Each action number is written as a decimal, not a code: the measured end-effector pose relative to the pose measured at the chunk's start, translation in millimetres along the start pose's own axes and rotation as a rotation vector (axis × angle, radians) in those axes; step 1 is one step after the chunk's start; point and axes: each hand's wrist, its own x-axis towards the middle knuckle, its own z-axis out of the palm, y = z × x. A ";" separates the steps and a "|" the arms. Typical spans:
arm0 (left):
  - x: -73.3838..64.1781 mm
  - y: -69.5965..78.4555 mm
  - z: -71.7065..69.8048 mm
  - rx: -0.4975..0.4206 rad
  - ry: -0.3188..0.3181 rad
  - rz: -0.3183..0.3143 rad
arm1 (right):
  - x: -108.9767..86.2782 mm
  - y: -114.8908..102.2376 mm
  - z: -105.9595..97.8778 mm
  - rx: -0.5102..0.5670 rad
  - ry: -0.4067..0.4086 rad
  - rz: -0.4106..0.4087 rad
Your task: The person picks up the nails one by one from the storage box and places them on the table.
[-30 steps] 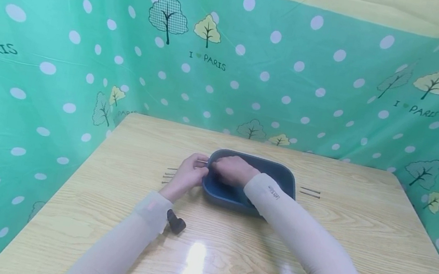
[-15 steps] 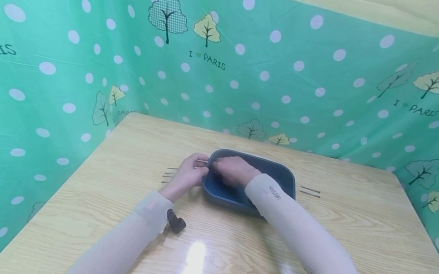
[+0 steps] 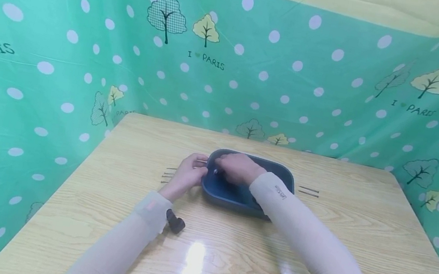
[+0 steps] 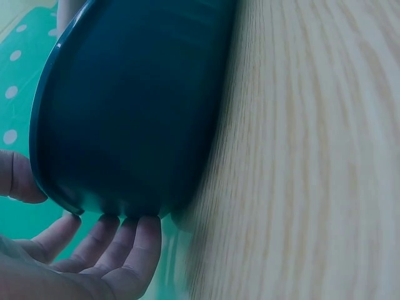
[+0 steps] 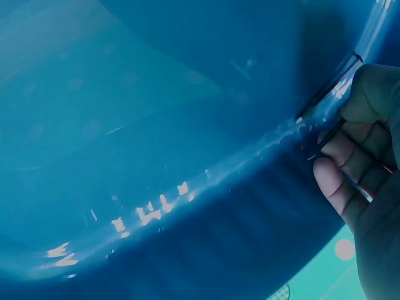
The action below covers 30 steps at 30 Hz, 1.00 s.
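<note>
A dark blue rectangular tub (image 3: 244,207) with rounded corners stands on the wooden table. At its left end my left hand (image 3: 191,171) holds the rim, the thumb on one side and the fingertips against the outer wall (image 4: 125,125), as the left wrist view shows. My right hand (image 3: 236,167) reaches down inside the tub near the left end. In the right wrist view its thumb and fingers pinch a thin dark nail (image 5: 329,139). A second nail (image 5: 328,89) lies along the bottom edge of the tub just beside the fingers.
Several nails (image 3: 168,175) lie left of the tub, partly behind my left hand. Two more nails (image 3: 308,194) lie to its right. A black curved piece (image 3: 175,222) shows at my left wrist. Green dotted cloth (image 3: 228,85) hangs around the table.
My right hand has shifted slightly right and up inside the tub, uncovering a small shiny spot near its left end. The left hand keeps its place at the rim.
</note>
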 end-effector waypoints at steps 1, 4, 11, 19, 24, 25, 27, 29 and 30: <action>0.1 -0.1 0.0 0.005 0.001 -0.003 | -1.1 1.0 -1.2 -0.002 -0.001 0.004; -0.2 0.2 -0.2 0.015 -0.002 -0.008 | -4.5 4.9 -4.1 0.005 -0.009 0.023; -1.2 1.6 0.4 0.028 0.001 -0.012 | -13.5 13.8 -13.4 0.101 0.007 0.044; -1.3 0.8 1.0 0.041 0.007 0.001 | -26.9 22.2 -27.6 0.306 0.022 0.117; -1.5 0.7 1.0 0.026 0.005 0.005 | -36.5 28.1 -33.3 0.350 0.046 0.115; -1.5 0.9 0.9 0.019 0.005 0.001 | -38.4 29.6 -34.1 0.355 0.049 0.116; -1.5 1.5 0.6 0.010 0.000 -0.001 | -42.0 32.6 -35.7 0.370 0.050 0.126; -2.2 2.2 0.7 0.001 -0.008 -0.006 | -45.5 35.8 -37.3 0.379 0.057 0.142; -2.2 2.3 0.8 -0.001 -0.013 -0.008 | -47.0 37.3 -38.1 0.384 0.056 0.153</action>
